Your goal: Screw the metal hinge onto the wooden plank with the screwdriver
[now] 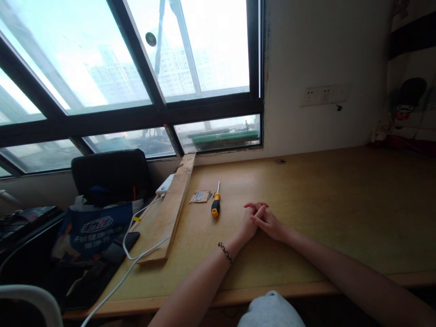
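My left hand [250,223] and my right hand [270,222] rest clasped together on the wooden table, fingers interlaced. No tool shows in them, though the palms are hidden. A braided bracelet [225,253] circles my left wrist. To the left of the hands, apart from them, lies a screwdriver [215,206] with a yellow and black handle, its metal shaft pointing away from me. Beside it is a small piece of cardboard [205,198] with a silvery metal part, perhaps a hinge [198,196], on it. A few small screws [210,195] lie between the cardboard and the screwdriver.
A long wooden board [170,218] lies along the left side of the table [340,204], with a white power strip [165,185] and a white cable [127,268] by it. Further left are a blue bag [91,231] and a black chair [111,172]. Windows and wall outlets [318,95] are behind.
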A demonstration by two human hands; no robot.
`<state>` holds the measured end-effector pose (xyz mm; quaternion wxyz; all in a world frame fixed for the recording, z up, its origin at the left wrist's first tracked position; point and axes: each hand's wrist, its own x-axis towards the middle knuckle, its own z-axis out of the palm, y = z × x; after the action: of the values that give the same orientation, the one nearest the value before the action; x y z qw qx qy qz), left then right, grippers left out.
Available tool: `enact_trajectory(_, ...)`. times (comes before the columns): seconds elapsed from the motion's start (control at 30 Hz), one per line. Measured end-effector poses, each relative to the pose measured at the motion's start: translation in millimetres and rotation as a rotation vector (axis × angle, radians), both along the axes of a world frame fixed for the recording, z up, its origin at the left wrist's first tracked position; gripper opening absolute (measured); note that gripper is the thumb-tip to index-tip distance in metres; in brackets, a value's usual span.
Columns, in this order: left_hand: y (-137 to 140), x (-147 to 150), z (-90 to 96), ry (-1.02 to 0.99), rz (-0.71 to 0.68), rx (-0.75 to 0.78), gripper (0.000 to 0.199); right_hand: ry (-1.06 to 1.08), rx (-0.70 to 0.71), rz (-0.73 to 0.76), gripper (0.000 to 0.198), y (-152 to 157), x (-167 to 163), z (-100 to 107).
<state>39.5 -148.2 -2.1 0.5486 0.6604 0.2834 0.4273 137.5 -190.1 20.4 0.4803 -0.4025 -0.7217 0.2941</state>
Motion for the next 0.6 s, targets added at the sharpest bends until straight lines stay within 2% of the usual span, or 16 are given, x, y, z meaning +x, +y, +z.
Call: enact_trajectory(0.6, 0.3, 0.3, 1.0, 0.004, 0.016, 0.024, 0.032, 0.009, 0.005, 0.008, 0.039, 0.6, 0.8, -0.5)
